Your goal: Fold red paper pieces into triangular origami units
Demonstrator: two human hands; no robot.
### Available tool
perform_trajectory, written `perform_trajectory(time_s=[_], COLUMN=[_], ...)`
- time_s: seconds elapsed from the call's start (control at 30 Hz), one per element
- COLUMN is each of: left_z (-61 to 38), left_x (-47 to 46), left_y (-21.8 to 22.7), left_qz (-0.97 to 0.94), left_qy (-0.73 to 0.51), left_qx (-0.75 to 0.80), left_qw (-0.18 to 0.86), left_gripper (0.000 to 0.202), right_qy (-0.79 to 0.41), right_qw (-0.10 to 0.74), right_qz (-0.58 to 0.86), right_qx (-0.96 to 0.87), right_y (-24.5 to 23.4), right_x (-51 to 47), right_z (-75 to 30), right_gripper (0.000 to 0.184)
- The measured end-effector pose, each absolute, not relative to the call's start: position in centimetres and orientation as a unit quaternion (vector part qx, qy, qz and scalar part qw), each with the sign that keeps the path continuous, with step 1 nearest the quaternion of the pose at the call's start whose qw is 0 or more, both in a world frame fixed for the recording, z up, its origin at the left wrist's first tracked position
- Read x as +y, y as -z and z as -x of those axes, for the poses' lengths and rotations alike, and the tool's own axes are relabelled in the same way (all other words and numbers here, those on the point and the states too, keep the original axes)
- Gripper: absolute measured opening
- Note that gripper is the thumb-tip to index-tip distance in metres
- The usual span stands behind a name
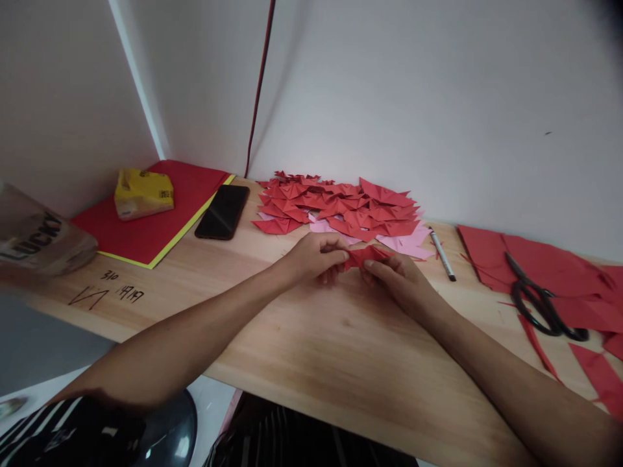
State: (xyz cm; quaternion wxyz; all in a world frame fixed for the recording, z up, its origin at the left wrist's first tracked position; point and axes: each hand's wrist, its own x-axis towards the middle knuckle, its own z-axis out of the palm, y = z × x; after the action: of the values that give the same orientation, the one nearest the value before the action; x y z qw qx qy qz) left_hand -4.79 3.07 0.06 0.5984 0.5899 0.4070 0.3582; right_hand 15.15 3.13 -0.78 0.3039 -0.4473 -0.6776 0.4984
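A small folded piece of red paper point(364, 255) is pinched between both my hands just above the wooden table point(311, 344). My left hand point(314, 255) grips its left end with closed fingers. My right hand point(396, 280) grips its right end, thumb on top. Right behind them lies a heap of several folded red and pink paper pieces point(341, 207), spread toward the wall.
A black phone point(222, 211) lies left of the heap, beside a red and yellow sheet stack point(160, 224) with a yellow packet point(143, 192) on it. A pen point(442, 253), black scissors point(545, 305) and red paper sheets and scraps point(549, 272) lie to the right. A wall runs close behind.
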Motion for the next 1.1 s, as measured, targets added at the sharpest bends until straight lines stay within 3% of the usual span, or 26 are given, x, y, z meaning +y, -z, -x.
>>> perform_trajectory(time_s=[0.23, 0.83, 1.1], left_z=[4.3, 4.2, 5.7], left_x=[3.0, 2.7, 3.5], left_y=[0.4, 0.2, -0.8], left_qz=[-0.500, -0.500, -0.506], left_qy=[-0.407, -0.380, -0.430], left_qx=[0.426, 0.454, 0.466], left_qw=[0.635, 0.632, 0.585], left_gripper=[0.020, 0.011, 0.011], right_qy=[-0.446, -0.441, -0.510], right_qw=[0.349, 0.341, 0.339], right_qz=[0.503, 0.506, 0.501], right_qx=[-0.653, -0.659, -0.612], right_y=[1.5, 0.9, 0.0], right_x=[3.3, 3.0, 3.1], right_z=[-15.1, -14.8, -14.7], right_gripper=[0.027, 0.026, 0.030])
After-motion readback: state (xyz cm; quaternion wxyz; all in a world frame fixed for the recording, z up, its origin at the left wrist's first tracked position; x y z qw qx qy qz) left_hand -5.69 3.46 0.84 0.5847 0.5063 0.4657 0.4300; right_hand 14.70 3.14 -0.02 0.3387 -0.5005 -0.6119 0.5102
